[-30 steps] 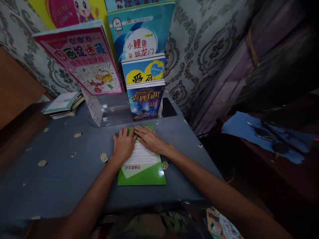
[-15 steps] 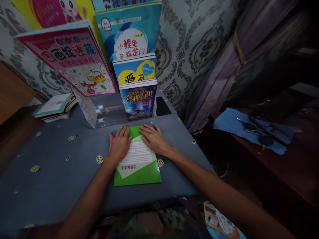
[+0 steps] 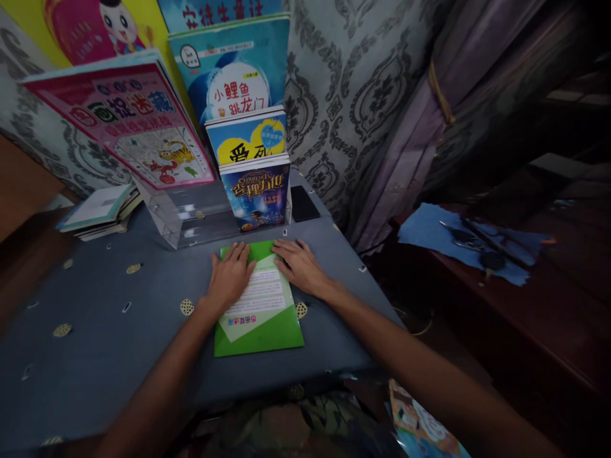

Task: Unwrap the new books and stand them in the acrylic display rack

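Note:
A green book [image 3: 267, 334] lies upside down to me on the dark patterned tablecloth, its printed text inverted. My left hand [image 3: 231, 272] rests flat on its upper left part, fingers stretched toward the far edge. On the upper right edge lies my right hand [image 3: 300, 266], palm down with the fingers out. Just beyond the hands, a clear acrylic rack [image 3: 191, 219] holds upright books in steps. A blue book [image 3: 258, 197] stands at its front, a pink book [image 3: 138, 127] leans at the left, and a teal book [image 3: 233, 70] is behind.
Left of the rack sits a small stack of books [image 3: 98, 210]. A black phone-like slab [image 3: 304, 203] lies right of it. Glasses and scissors rest on a blue cloth [image 3: 415, 229] on a dark red surface at the right. A purple curtain [image 3: 405, 146] hangs behind.
The whole view has shifted slightly, so the rack and book appear a little further left. Both hands stay flat on the green book, with the right hand slightly nearer its right edge.

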Demonstrator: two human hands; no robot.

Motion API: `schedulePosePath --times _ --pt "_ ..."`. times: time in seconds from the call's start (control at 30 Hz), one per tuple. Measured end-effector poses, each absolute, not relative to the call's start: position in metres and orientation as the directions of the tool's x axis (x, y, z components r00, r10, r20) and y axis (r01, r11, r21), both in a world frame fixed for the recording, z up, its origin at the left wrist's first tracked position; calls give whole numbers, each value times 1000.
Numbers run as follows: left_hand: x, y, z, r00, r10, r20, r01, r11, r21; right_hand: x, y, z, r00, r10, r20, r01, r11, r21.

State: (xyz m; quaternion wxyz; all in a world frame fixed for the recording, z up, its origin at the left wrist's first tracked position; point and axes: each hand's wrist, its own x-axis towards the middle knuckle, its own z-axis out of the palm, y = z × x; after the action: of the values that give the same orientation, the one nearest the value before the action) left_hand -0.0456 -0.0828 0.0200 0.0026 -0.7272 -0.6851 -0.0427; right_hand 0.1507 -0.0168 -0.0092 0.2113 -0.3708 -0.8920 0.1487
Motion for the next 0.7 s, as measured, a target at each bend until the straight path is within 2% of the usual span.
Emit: schedulePosePath --times 0.17,0.4,0.53,0.7 --pt "-45 -55 19 304 950 66 945 -310 104 155 -9 -11 -659 687 307 543 717 -438" --pt "-50 -15 15 537 835 124 808 -551 209 170 2 -9 -704 605 371 454 786 -420" --pt "-57 -7 5 586 796 154 759 -605 240 172 5 -9 -724 578 377 409 799 -441" --pt "-59 -9 -2 574 801 173 767 -599 230 172 4 -11 -706 621 340 459 767 -448"
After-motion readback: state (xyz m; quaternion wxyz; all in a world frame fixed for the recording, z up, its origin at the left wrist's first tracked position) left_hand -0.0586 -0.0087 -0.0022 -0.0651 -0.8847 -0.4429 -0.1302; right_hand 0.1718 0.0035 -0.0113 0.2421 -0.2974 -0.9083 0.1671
